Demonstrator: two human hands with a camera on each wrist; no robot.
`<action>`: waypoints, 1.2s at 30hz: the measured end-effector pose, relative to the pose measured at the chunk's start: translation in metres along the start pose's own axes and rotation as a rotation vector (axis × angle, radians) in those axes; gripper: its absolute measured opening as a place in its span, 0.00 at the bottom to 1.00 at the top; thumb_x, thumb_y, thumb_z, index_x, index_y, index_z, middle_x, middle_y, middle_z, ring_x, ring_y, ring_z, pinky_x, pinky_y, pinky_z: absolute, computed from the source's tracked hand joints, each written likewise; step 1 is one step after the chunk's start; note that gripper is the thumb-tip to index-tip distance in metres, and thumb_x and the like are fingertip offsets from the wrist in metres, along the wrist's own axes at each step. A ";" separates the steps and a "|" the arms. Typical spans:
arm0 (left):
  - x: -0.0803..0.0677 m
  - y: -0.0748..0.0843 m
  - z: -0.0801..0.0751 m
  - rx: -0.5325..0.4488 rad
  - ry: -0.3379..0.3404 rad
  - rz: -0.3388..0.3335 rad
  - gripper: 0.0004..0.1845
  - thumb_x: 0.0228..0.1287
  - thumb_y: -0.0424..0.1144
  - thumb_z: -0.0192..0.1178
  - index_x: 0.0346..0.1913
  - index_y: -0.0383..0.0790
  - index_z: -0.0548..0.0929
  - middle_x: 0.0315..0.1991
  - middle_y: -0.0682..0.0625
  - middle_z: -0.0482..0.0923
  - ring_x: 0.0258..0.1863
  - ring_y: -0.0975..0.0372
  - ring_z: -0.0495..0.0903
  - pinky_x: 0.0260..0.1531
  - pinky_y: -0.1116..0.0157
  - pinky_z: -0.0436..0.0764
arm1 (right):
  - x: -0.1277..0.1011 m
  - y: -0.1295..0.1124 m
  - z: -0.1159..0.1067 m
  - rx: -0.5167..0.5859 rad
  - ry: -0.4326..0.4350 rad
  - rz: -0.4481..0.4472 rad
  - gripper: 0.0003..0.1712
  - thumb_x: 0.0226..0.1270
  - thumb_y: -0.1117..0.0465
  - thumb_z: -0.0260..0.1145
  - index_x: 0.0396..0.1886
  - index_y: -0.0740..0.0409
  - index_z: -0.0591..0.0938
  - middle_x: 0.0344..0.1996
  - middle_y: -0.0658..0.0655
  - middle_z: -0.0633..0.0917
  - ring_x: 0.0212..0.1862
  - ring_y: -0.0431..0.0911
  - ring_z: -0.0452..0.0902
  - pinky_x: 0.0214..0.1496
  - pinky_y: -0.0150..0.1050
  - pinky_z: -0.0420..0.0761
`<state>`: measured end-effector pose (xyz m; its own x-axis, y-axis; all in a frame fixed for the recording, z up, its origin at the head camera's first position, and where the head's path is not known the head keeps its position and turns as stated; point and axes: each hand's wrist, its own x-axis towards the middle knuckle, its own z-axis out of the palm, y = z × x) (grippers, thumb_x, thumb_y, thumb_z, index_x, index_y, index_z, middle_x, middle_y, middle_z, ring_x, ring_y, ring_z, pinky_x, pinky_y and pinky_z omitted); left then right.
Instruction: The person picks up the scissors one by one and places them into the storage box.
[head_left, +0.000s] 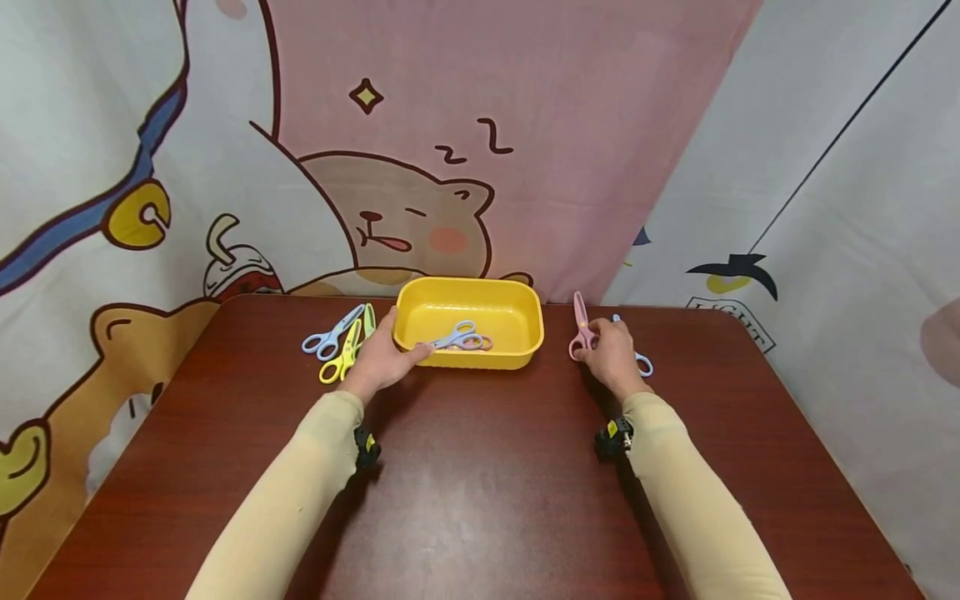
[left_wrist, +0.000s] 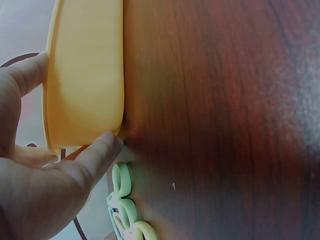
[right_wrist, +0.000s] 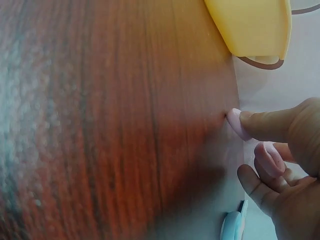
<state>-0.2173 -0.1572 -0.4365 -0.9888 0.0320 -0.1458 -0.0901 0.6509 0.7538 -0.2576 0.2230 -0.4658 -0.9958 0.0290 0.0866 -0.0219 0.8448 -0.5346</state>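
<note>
I am having both arms reaching forward over the brown table (head_left: pixel 472 483), the forearms slanting inward and the cream sleeves (head_left: pixel 281 500) ending at the wrists; the left hand (head_left: pixel 381 354) is gripping the near left corner of the yellow tray (head_left: pixel 487 362), its thumb lying over the near rim and its fingers pressing along the left end, thumb and fingers standing well spread; the tray is sitting near the table's far edge, between the two hands; inside it, a blue pair (head_left: pixel 466 327) and a pink pair (head_left: pixel 486 343) of scissors are lying across each other near the front wall, the blue blades pointing toward my left thumb; the right hand (head_left: pixel 611 354) is bending down right of the tray, well apart from it, thumb and fingertips closing around the handles of the pink scissors (head_left: pixel 581 310), whose blades are pointing away from me; blue scissors (head_left: pixel 645 365) are lying partly hidden beneath that hand; left of the tray, light-blue scissors (head_left: pixel 327 340), yellow scissors (head_left: pixel 347 354) and green scissors (head_left: pixel 369 318) are lying clustered beside the left hand, the green ones being partly covered.
</note>
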 end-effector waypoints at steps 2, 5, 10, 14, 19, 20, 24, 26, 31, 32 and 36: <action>0.000 0.000 0.000 -0.002 0.001 0.000 0.55 0.68 0.54 0.65 0.84 0.36 0.42 0.83 0.38 0.48 0.79 0.45 0.55 0.78 0.47 0.57 | 0.000 -0.001 0.000 0.002 0.001 -0.002 0.33 0.59 0.63 0.78 0.61 0.74 0.77 0.49 0.73 0.77 0.51 0.64 0.72 0.55 0.57 0.77; 0.001 0.001 -0.001 -0.004 0.002 -0.003 0.55 0.68 0.54 0.65 0.84 0.36 0.42 0.83 0.38 0.48 0.79 0.45 0.56 0.78 0.48 0.57 | 0.000 -0.001 -0.001 0.008 0.004 -0.002 0.33 0.59 0.64 0.78 0.61 0.74 0.77 0.48 0.73 0.77 0.50 0.64 0.73 0.54 0.57 0.77; 0.001 0.001 -0.001 -0.009 0.001 -0.008 0.55 0.68 0.54 0.65 0.84 0.37 0.42 0.83 0.38 0.49 0.79 0.45 0.56 0.78 0.47 0.57 | -0.002 0.001 -0.002 -0.013 0.022 -0.041 0.30 0.58 0.65 0.78 0.57 0.75 0.79 0.45 0.73 0.78 0.49 0.65 0.73 0.54 0.58 0.76; 0.002 0.002 -0.001 -0.016 0.000 -0.014 0.55 0.68 0.54 0.66 0.84 0.38 0.42 0.83 0.39 0.49 0.79 0.46 0.57 0.78 0.47 0.57 | -0.001 0.003 -0.001 -0.027 0.030 -0.086 0.26 0.58 0.65 0.78 0.53 0.74 0.81 0.42 0.73 0.80 0.47 0.65 0.74 0.53 0.59 0.76; 0.002 0.002 -0.001 -0.019 0.001 -0.015 0.55 0.69 0.54 0.66 0.84 0.38 0.42 0.83 0.39 0.49 0.79 0.46 0.57 0.78 0.47 0.57 | -0.002 0.002 -0.001 0.002 0.012 -0.099 0.24 0.60 0.65 0.76 0.54 0.71 0.82 0.42 0.71 0.81 0.43 0.63 0.77 0.49 0.56 0.77; 0.002 0.002 -0.001 -0.019 0.001 -0.013 0.55 0.69 0.54 0.66 0.84 0.38 0.42 0.83 0.39 0.49 0.79 0.46 0.57 0.78 0.47 0.57 | -0.003 0.001 -0.002 0.012 0.009 -0.101 0.23 0.61 0.65 0.75 0.54 0.71 0.82 0.42 0.71 0.82 0.42 0.62 0.79 0.47 0.55 0.78; 0.002 0.002 0.000 -0.018 0.003 -0.005 0.55 0.69 0.53 0.66 0.84 0.38 0.42 0.83 0.39 0.49 0.79 0.46 0.57 0.78 0.47 0.57 | -0.005 0.001 -0.003 0.039 0.002 -0.111 0.20 0.64 0.65 0.73 0.54 0.69 0.83 0.43 0.69 0.85 0.40 0.59 0.80 0.46 0.52 0.79; 0.002 0.002 0.000 -0.018 0.001 -0.006 0.55 0.69 0.53 0.66 0.84 0.38 0.42 0.83 0.39 0.49 0.79 0.46 0.57 0.78 0.47 0.57 | -0.005 0.000 -0.004 0.048 -0.004 -0.108 0.19 0.65 0.65 0.73 0.54 0.68 0.83 0.43 0.68 0.85 0.41 0.59 0.79 0.45 0.50 0.80; 0.001 0.001 0.000 -0.021 -0.002 -0.017 0.55 0.68 0.54 0.66 0.84 0.38 0.42 0.83 0.39 0.49 0.79 0.45 0.56 0.78 0.47 0.57 | -0.005 0.000 -0.007 0.169 -0.056 -0.041 0.22 0.68 0.66 0.71 0.59 0.68 0.80 0.45 0.70 0.84 0.37 0.56 0.85 0.38 0.42 0.87; 0.001 0.001 0.000 -0.019 -0.001 -0.018 0.55 0.68 0.54 0.66 0.84 0.38 0.42 0.83 0.39 0.49 0.79 0.45 0.56 0.78 0.47 0.57 | -0.005 0.000 -0.008 0.217 -0.067 -0.024 0.22 0.68 0.67 0.70 0.60 0.69 0.79 0.47 0.71 0.83 0.36 0.54 0.87 0.36 0.41 0.88; 0.000 -0.001 0.001 -0.010 0.001 -0.017 0.55 0.68 0.55 0.65 0.84 0.38 0.42 0.83 0.38 0.49 0.79 0.45 0.56 0.78 0.46 0.57 | -0.005 -0.003 -0.014 0.407 -0.106 0.046 0.27 0.68 0.73 0.68 0.65 0.72 0.75 0.51 0.74 0.79 0.31 0.52 0.89 0.33 0.39 0.89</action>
<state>-0.2173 -0.1570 -0.4375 -0.9872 0.0205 -0.1581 -0.1079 0.6437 0.7576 -0.2512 0.2277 -0.4532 -0.9997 -0.0112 -0.0206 0.0107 0.5630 -0.8264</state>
